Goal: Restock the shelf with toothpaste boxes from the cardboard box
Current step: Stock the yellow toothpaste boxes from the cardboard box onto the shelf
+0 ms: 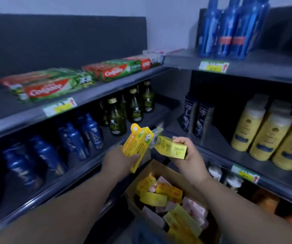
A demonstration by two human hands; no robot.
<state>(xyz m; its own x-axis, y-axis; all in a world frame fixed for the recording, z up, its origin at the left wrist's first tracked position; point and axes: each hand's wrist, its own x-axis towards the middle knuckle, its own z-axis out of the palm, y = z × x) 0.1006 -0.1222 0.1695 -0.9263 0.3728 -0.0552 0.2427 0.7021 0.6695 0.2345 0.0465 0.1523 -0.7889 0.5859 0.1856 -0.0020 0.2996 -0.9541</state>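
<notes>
Both hands are up over the open brown cardboard box (147, 170). The left hand (118, 161) has its grip wrapped round a yellow card toothpaste box (138, 141), and the right hand (191, 155) pinches a second yellow box (170, 149). The best play is to square each one and slide it label-out onto the grey metal shelf (97, 93).

You are wearing the single wide-angle camera on your head, and it is looking forward and down into the corner where the left shelving (106, 89) is meeting the right shelving (265, 67). It is sitting close: your left hand (117, 161) and right hand (189, 155) are showing mid-frame, the cardboard box (156, 170) just beneath them
</notes>
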